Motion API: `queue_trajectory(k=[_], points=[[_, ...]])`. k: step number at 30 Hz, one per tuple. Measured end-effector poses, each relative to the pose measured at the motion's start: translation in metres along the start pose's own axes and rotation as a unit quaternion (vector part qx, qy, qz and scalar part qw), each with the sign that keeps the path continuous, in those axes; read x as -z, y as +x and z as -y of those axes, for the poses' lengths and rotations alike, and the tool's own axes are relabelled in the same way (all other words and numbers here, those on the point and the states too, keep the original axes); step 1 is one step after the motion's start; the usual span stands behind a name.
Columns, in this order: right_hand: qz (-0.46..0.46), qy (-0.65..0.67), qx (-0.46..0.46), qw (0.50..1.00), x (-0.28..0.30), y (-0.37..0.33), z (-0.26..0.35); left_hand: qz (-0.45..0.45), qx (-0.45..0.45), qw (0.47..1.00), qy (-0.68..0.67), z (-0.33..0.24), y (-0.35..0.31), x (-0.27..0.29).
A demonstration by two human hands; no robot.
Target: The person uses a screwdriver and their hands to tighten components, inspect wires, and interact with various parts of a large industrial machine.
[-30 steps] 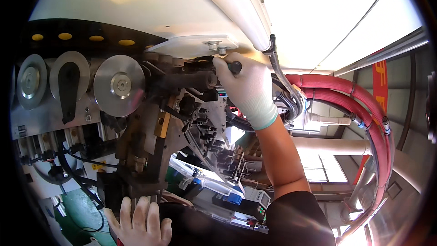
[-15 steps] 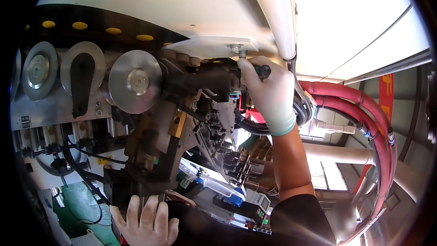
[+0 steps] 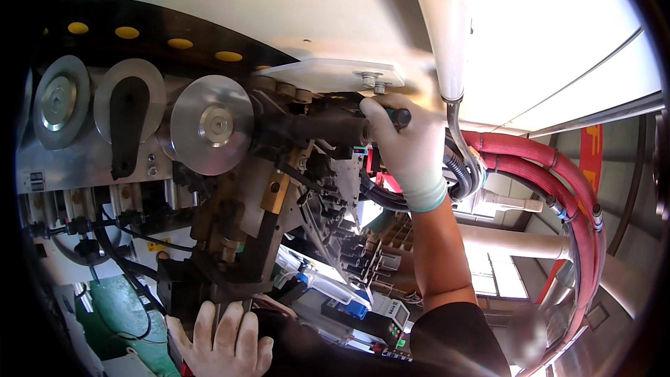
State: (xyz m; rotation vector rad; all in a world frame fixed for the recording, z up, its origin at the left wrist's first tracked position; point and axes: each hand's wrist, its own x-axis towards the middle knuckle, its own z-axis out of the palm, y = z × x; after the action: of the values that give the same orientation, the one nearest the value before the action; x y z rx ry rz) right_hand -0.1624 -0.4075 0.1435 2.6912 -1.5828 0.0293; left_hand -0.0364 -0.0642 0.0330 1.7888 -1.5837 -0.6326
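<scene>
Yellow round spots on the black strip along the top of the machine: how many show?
4 in a row: far left, next, third, fourth. A possible fifth sits mostly hidden behind the white plate, so more may be covered.

Three metal discs (image 3: pixel 211 124), four yellow spots (image 3: pixel 180 43), two gloved hands (image 3: pixel 408 143).
</scene>
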Motion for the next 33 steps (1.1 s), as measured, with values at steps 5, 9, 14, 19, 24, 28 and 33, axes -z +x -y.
queue_trajectory(k=[5, 9, 14, 19, 24, 28, 33], points=[[-0.011, -0.096, 0.030, 0.995, -0.009, 0.003, -0.005, -0.002, -0.007, 1.000, -0.013, 0.003, 0.000, 0.000], [-0.013, 0.026, -0.030, 0.999, 0.000, 0.002, 0.000, -0.003, -0.005, 1.000, -0.009, 0.003, -0.001, -0.001], [-0.006, -0.010, -0.012, 1.000, 0.001, 0.000, -0.002, 0.024, 0.006, 1.000, -0.009, 0.000, -0.006, -0.006], [0.006, -0.031, 0.012, 0.999, 0.004, 0.001, 0.006, 0.016, 0.005, 1.000, -0.006, 0.000, -0.006, -0.007], [-0.003, -0.046, 0.040, 0.998, 0.008, 0.005, 0.010, 0.002, -0.009, 1.000, -0.017, 0.004, -0.002, -0.001], [0.011, -0.062, 0.027, 0.998, 0.014, 0.006, 0.014, 0.004, -0.005, 1.000, -0.012, 0.003, -0.001, -0.001], [0.022, -0.036, 0.018, 0.999, 0.018, 0.001, 0.023, 0.001, -0.008, 1.000, -0.024, 0.005, -0.002, -0.001]])
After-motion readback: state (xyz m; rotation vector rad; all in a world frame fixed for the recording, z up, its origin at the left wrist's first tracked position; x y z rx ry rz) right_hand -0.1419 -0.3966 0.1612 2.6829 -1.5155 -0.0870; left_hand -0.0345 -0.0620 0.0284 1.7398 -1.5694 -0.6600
